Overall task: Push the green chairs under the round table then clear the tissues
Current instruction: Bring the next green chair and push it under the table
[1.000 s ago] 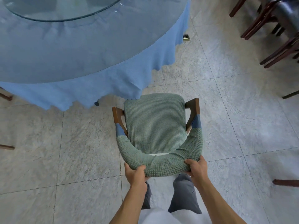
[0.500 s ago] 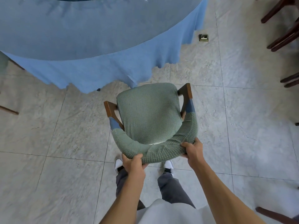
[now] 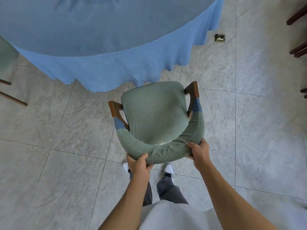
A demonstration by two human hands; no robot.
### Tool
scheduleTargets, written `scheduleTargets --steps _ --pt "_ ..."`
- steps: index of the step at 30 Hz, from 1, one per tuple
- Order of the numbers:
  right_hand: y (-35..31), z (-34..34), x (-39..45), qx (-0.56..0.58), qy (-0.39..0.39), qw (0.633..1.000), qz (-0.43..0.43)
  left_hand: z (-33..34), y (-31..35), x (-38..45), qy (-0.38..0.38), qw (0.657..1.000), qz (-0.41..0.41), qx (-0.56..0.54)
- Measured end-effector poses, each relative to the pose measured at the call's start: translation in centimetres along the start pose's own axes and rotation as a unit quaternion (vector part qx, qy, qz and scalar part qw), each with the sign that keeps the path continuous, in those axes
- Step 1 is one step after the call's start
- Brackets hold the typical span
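You had both hands clamped on the green chair [image 3: 155,117]: left hand [image 3: 138,165] and right hand [image 3: 198,151] curled round its near backrest. The seat's far edge sat just at the round table's [image 3: 99,30] blue tablecloth [image 3: 116,70] hem.

A: The green chair [image 3: 154,113] wears a waffle-knit cloth cover, matt; its arm ends are bare polished wood.
B: The tablecloth [image 3: 103,47] is soft blue fabric; the floor [image 3: 249,130] is glossy mottled tile.

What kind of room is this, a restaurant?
Probably a restaurant or banquet dining room: a large round table under a blue tablecloth, a covered green chair, dark wooden chairs and tiled floor.
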State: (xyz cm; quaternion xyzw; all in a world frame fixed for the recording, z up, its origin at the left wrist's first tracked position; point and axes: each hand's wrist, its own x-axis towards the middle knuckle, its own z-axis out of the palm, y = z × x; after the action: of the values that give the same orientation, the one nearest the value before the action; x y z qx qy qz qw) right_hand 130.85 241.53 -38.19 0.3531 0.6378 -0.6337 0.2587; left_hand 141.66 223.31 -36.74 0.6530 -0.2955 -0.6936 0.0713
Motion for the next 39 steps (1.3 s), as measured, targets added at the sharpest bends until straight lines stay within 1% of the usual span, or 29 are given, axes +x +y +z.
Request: scheduleTargets --steps 4,6,8,11,18,29,35,39 --pt "-0.1 -0.4 -0.3 0.017 -0.013 1.0 0.01 0.1 -0.4 -0.5 -0.02 0.998 -0.035 -0.04" --pt "-0.1 -0.8 -0.6 0.043 -0.032 0.998 0.03 0.2 -0.7 -0.9 -0.033 0.997 -0.047 -0.06" --pt "-0.2 -1.0 -0.8 0.067 -0.044 0.995 0.051 0.5 -0.8 -1.1 -0.032 0.996 -0.047 -0.063" --pt "-0.5 -1.0 -0.8 0.083 -0.042 0.994 0.051 0.8 -0.5 -0.9 -0.016 0.997 -0.041 -0.066" --pt "-2.0 -0.2 -0.1 0.069 -0.046 0.996 0.039 1.9 0.1 -0.6 -0.019 0.996 -0.024 -0.087" --pt "-6.3 3.7 2.5 0.063 -0.061 0.995 0.038 5.5 4.7 1.6 -0.054 0.992 -0.014 -0.112" --pt "-8.6 6.5 4.4 0.055 -0.048 0.996 0.041 7.8 7.6 3.4 -0.067 0.992 -0.018 -0.109" --pt "-10.1 8.2 5.6 0.05 -0.041 0.997 0.043 9.4 9.4 4.6 -0.058 0.993 -0.021 -0.099"
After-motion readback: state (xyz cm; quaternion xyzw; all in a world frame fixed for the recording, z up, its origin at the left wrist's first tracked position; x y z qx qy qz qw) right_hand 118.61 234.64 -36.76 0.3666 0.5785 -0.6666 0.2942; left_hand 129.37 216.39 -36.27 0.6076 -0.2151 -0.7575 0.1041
